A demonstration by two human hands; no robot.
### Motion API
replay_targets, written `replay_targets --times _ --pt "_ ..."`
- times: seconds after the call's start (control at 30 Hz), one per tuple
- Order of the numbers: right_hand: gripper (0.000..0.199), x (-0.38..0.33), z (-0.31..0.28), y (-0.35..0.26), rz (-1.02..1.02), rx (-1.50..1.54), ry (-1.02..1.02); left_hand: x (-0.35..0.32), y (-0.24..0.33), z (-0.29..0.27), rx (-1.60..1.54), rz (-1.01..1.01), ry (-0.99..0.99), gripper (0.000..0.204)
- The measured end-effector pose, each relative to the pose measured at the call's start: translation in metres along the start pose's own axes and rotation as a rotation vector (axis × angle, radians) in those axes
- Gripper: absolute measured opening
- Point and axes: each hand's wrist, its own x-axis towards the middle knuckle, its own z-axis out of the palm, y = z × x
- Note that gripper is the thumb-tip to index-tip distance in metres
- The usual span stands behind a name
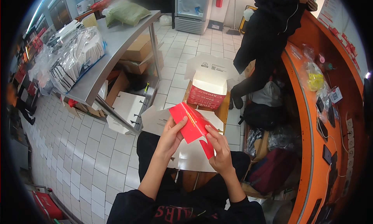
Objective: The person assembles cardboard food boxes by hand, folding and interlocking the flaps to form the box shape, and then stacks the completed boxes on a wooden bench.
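Between my two hands is a red folded card piece [190,125] with creased panels, held up above my lap. My left hand [171,135] grips its left panel, thumb on top. On its right side my right hand [218,148] pinches the edge near a fold, fingers bent around it. Beneath lies a flat white cardboard sheet [190,156], partly hidden by my hands and the red card. Just beyond, a stack of open red-and-white boxes [208,99] stands on a wooden bench [223,111], its white lid flap raised.
At left stands a steel table [116,33] bearing plastic-wrapped white packs [79,55] and a green bag [126,12]. Cardboard boxes [140,49] sit under it. A person in black [264,37] stands ahead right, beside an orange counter [307,146]. Bags, including a dark red one [274,169], lie below.
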Motion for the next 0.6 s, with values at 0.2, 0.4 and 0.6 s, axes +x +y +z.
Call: replay_targets --times 0.2,0.4,0.6 --pt "0.043 0.012 -0.020 -0.009 -0.208 -0.314 -0.253 0.001 -0.019 -0.007 -0.072 0.001 0.000 0.034" --pt "0.039 0.007 -0.025 -0.009 -0.288 -0.433 -0.334 0.011 -0.018 -0.023 -0.077 -0.205 0.018 0.033" --pt "0.041 -0.007 -0.020 -0.005 -0.315 -0.418 -0.429 0.018 -0.021 -0.039 -0.116 -0.355 0.047 0.032"
